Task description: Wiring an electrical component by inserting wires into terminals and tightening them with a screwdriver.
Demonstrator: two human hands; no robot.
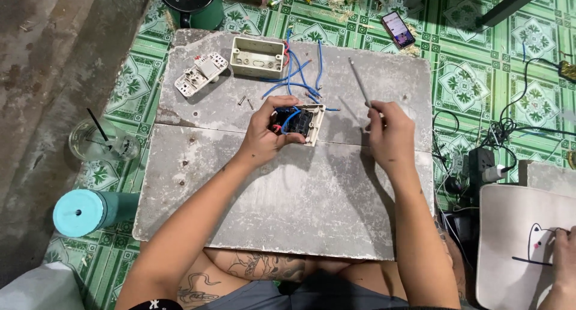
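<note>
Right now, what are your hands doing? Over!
Left hand gripping wall switch module, back side up, blue wires attached. Right hand holding screwdriver, tip up, away from switch. Two loose screws nearby on the board.

Head view, looking down. Both bare forearms enter from the lower edge of the frame and run upward toward the centre, the left from the lower left, the right from the lower right, converging slightly. The left hand (267, 133) lies just left of centre, palm partly turned inward, fingers curled in a closed grip, thumb on the near side. The right hand (390, 130) lies right of centre, back of the hand toward the camera, wrist nearly straight, fingers bunched in a closed pinch grip at the upper left of the hand. The two hands are level with each other and apart. Tattooed skin shows at the lower centre, between the forearms.
</note>
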